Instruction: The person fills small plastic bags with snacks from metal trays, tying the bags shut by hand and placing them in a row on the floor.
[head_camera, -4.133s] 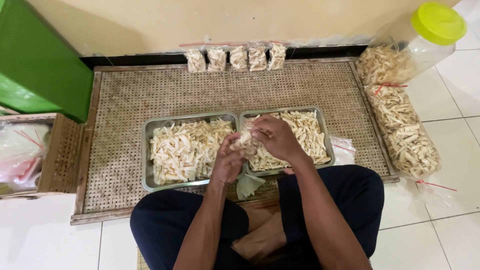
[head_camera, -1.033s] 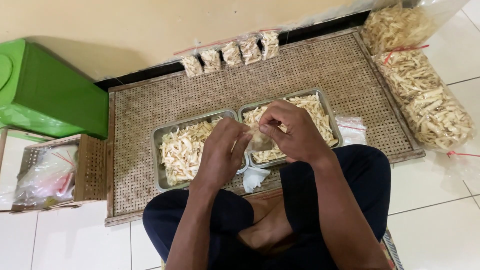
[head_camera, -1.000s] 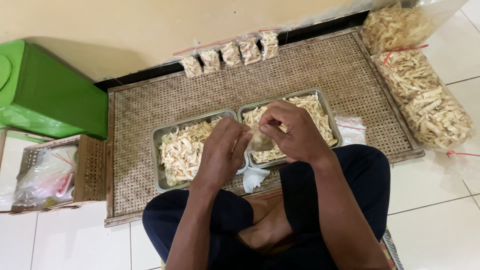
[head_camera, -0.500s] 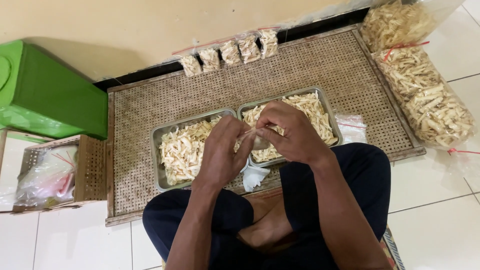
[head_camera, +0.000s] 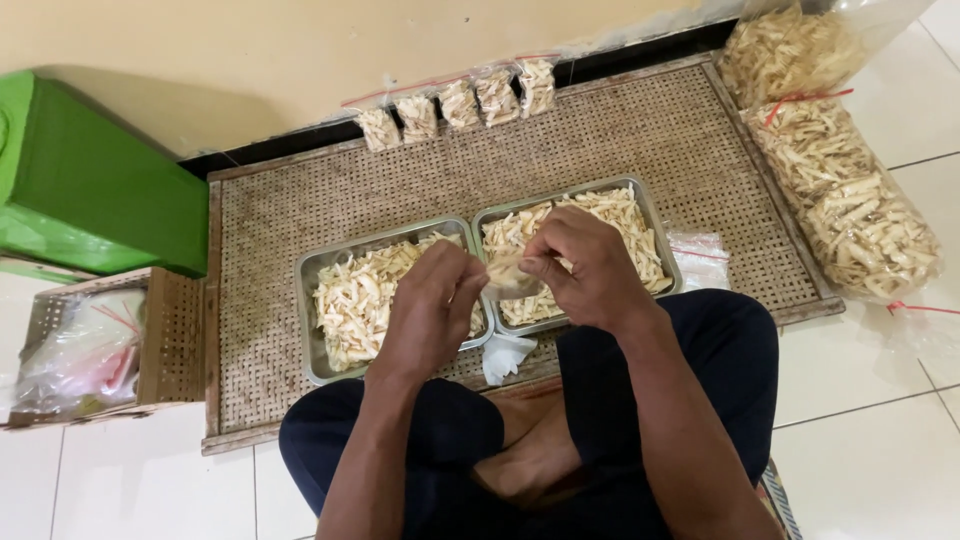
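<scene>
White floor tiles surround your seat; you sit cross-legged in dark trousers at the near edge of a low woven rattan tray table with a wooden rim. Nearest item: a crumpled bit of clear plastic lying on the mat just beyond your knees. Above it, your left hand and right hand meet over the seam between two metal pans; both sets of fingers are curled in and pinched onto a small clear bag of pale snack sticks, the left at its left side, the right at its top and right side. How tightly the bag's mouth is closed you cannot tell. Below the hands: left metal pan, holding a loose heap of pale yellow sticks; right metal pan, holding the same, touching the first pan side by side. Just right of that pan: a flat stack of empty clear bags. Off the mat to the left: a small wicker box holding plastic bags with red ties. Further left: a green plastic bin. Right side: two large clear sacks of sticks, tied in red. Farthest, against the wall: a row of five small filled bags, standing side by side.
</scene>
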